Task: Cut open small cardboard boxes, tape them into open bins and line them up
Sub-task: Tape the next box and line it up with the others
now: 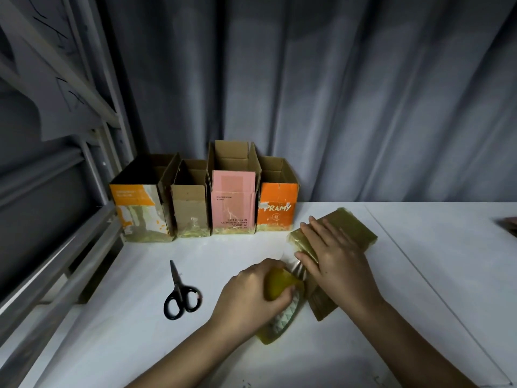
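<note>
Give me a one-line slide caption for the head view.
Left hand grips tape roll, right hand presses taped box; four bins lined up behind.

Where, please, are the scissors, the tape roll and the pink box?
scissors (179, 292): head view, on the pivot above the black handles.
tape roll (275, 287): head view, on its yellow side.
pink box (233, 200): head view, on its front face.

The orange bin (277, 206) at the right end of the row bears "PRAMY" in white letters on its front. The pink bin (233, 201) beside it carries upside-down print reading "TAKE THE BEAUTY"; its other lines are too small to read.
</note>
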